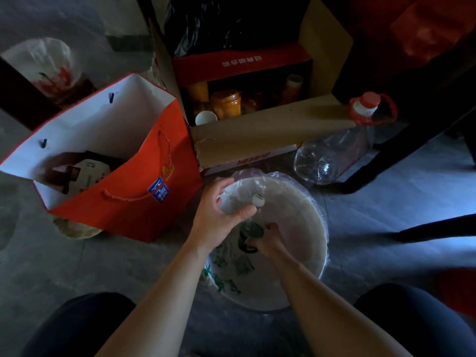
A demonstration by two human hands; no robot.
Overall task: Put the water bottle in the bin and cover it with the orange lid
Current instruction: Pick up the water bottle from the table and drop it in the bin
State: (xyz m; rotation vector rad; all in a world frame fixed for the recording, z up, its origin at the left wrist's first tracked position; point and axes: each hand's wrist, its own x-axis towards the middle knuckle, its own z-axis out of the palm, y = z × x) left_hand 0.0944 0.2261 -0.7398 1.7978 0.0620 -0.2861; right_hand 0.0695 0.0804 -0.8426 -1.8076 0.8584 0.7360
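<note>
Head view: bin (313,228), white and lined with clear plastic, sits on the floor as landmark; water bottle (251,231) is inside the bin's mouth, white cap up; right hand (269,239) is clenched around the bottle's lower body; left hand (219,211) hovers over the bin's left rim, fingers spread, thumb beside the cap; red paper bag (123,176) stands left of the bin; cardboard box (257,132) lies beyond it
</note>
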